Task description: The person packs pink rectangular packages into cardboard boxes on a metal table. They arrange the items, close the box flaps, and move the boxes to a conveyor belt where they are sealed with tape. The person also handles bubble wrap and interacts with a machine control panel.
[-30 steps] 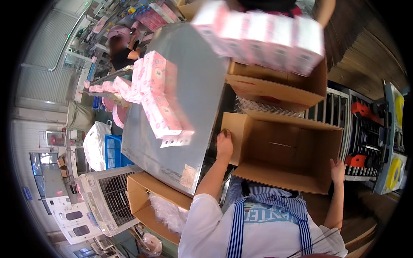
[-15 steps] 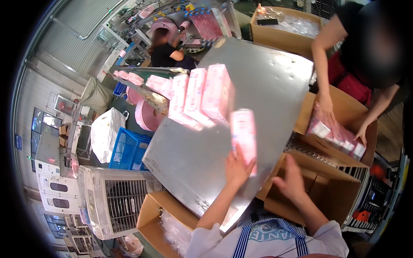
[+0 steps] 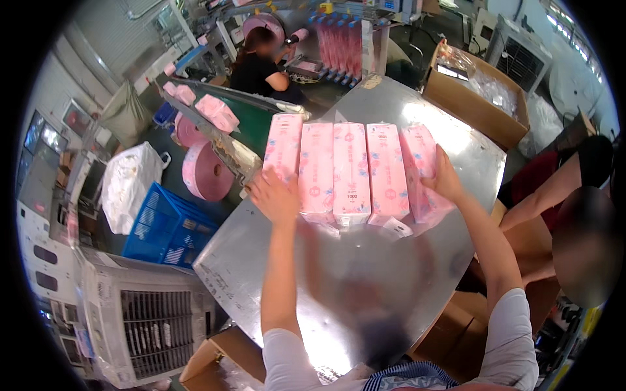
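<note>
At mid-frame, the left hand [image 3: 275, 195] and right hand [image 3: 448, 179] flank five pink packs [image 3: 351, 173] on the metal bench [image 3: 238, 270], touching the outer two (fingers apart)

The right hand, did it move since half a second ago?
Yes. Against the metal table, the right hand went inward, from outside the table's right edge to over its top, by the rightmost pink pack.

To my left I see a pale wall [image 3: 104, 39], a window [image 3: 36, 140] with dark panes, and a white machine cabinet [image 3: 49, 234] with rounded dark ports. The sheet-metal table [image 3: 228, 260] before me throws back white glare above a dark floor [image 3: 172, 177], with a louvred air cooler [image 3: 104, 313] close by; bright ceiling lights [image 3: 566, 27] line the upper right.
</note>
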`<state>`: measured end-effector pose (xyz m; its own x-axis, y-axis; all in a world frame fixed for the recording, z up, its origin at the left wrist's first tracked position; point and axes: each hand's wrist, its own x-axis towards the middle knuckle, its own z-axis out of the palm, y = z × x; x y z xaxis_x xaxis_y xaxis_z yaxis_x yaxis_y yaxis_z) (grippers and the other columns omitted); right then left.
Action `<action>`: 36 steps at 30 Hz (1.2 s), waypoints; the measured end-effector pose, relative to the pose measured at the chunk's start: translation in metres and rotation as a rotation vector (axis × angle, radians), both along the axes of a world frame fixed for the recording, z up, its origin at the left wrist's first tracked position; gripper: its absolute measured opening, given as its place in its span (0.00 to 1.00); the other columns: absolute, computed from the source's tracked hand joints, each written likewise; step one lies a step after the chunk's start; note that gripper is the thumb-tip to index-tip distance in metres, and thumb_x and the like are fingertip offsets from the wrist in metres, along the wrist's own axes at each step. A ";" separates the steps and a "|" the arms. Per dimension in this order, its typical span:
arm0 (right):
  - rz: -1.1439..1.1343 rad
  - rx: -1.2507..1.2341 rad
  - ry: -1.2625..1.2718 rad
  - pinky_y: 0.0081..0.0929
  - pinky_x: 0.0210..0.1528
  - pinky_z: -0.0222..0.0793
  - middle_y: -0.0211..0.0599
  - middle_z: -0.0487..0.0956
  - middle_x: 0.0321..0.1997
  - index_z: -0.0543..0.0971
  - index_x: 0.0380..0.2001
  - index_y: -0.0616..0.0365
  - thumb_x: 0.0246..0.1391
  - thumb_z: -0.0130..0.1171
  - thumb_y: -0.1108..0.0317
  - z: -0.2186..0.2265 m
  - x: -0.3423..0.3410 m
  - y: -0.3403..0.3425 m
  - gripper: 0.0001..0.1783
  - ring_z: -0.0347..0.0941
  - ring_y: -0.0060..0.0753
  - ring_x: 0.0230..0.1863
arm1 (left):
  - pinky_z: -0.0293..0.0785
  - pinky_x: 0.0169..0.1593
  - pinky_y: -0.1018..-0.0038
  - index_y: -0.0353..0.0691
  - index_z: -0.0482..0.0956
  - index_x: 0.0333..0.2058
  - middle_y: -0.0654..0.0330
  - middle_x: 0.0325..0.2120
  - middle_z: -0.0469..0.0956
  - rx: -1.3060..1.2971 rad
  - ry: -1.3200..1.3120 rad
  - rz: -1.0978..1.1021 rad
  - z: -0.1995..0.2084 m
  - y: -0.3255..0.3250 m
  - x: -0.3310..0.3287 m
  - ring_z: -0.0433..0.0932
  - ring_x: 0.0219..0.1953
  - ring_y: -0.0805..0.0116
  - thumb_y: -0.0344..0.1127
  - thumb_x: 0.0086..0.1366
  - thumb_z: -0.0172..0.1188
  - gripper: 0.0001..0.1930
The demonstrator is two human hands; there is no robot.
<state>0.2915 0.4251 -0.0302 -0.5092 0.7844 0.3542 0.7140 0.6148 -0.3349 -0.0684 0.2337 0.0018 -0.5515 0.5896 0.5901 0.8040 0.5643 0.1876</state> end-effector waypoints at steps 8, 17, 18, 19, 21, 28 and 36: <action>-0.030 -1.045 0.521 0.32 0.53 0.66 0.45 0.68 0.56 0.57 0.60 0.64 0.48 0.61 0.57 0.020 -0.050 0.009 0.40 0.68 0.36 0.53 | 0.65 0.53 0.74 0.37 0.55 0.60 0.58 0.53 0.67 -0.010 -1.674 -0.557 -0.040 0.027 -0.117 0.68 0.52 0.68 0.47 0.58 0.58 0.36; 0.100 -1.163 0.243 0.33 0.57 0.61 0.43 0.68 0.56 0.53 0.62 0.58 0.47 0.62 0.63 0.026 0.035 -0.164 0.42 0.64 0.34 0.56 | 0.70 0.47 0.72 0.44 0.56 0.61 0.63 0.53 0.68 -0.183 -1.852 -0.286 -0.042 -0.207 -0.072 0.71 0.50 0.71 0.59 0.61 0.49 0.36; 0.127 -1.141 0.153 0.34 0.59 0.58 0.42 0.65 0.58 0.51 0.63 0.57 0.48 0.62 0.62 0.023 0.049 -0.187 0.44 0.62 0.34 0.58 | 0.70 0.46 0.71 0.44 0.57 0.61 0.62 0.53 0.68 -0.187 -1.881 -0.216 -0.050 -0.253 -0.068 0.71 0.50 0.71 0.59 0.61 0.49 0.35; 0.173 -1.224 0.246 0.34 0.60 0.56 0.42 0.63 0.60 0.49 0.64 0.57 0.48 0.62 0.61 0.024 0.059 -0.203 0.45 0.59 0.34 0.60 | 0.69 0.47 0.69 0.43 0.57 0.60 0.62 0.53 0.68 -0.172 -1.919 -0.184 -0.048 -0.288 -0.053 0.71 0.50 0.69 0.60 0.61 0.48 0.36; 0.287 -1.362 0.423 0.36 0.62 0.52 0.41 0.59 0.63 0.45 0.65 0.56 0.48 0.61 0.58 0.029 0.071 -0.226 0.48 0.54 0.35 0.63 | 0.69 0.49 0.67 0.41 0.59 0.59 0.60 0.53 0.69 -0.080 -1.959 -0.141 -0.055 -0.324 -0.032 0.71 0.49 0.66 0.62 0.60 0.47 0.36; 0.253 -1.732 0.524 0.36 0.61 0.54 0.41 0.57 0.64 0.41 0.65 0.53 0.53 0.55 0.52 0.005 0.081 -0.221 0.46 0.54 0.35 0.63 | 0.69 0.52 0.65 0.38 0.63 0.55 0.55 0.49 0.71 0.212 -2.122 -0.005 -0.022 -0.300 0.028 0.72 0.48 0.61 0.59 0.62 0.45 0.33; -0.064 -1.915 0.458 0.34 0.55 0.64 0.38 0.69 0.56 0.58 0.60 0.54 0.55 0.50 0.45 0.138 0.228 -0.253 0.36 0.67 0.33 0.54 | 0.72 0.49 0.65 0.38 0.66 0.53 0.54 0.46 0.72 -0.028 -2.283 -0.086 0.040 -0.271 0.126 0.74 0.45 0.61 0.56 0.62 0.46 0.29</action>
<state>0.5197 0.1717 0.1078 -0.6015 0.2421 -0.7613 0.3988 -0.7348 -0.5487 0.0572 -0.0377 0.0421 -0.0556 0.6345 -0.7709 -0.6401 0.5699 0.5153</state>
